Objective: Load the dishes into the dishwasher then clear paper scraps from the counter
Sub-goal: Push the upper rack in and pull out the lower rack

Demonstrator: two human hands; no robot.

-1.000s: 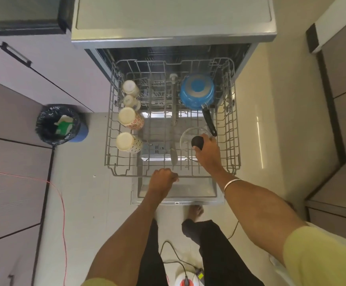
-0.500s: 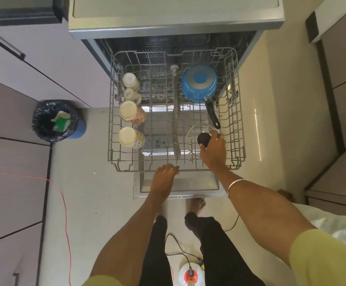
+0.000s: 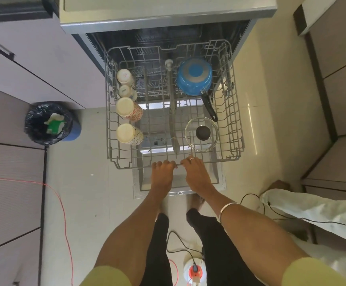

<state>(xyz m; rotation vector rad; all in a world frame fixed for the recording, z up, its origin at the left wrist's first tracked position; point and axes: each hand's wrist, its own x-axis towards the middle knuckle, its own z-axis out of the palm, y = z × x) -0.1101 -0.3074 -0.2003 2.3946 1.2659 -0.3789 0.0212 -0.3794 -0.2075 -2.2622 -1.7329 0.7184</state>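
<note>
**Both hands on rack front rail**

Your left hand (image 3: 162,171) and right hand (image 3: 195,172) curl their fingers over the front rail of the dishwasher rack (image 3: 235,112), centre frame. Inside it: glass lid (image 3: 201,133) lower right, blue saucepan (image 3: 194,76) upper right, four upturned cups (image 3: 129,109) down the left side.

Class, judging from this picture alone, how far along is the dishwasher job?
Done: four cups, a blue pan and a glass lid sit in the rack. In hand: left hand and right hand grip its front rail. Left: sliding it in; the counter isn't visible.
</note>
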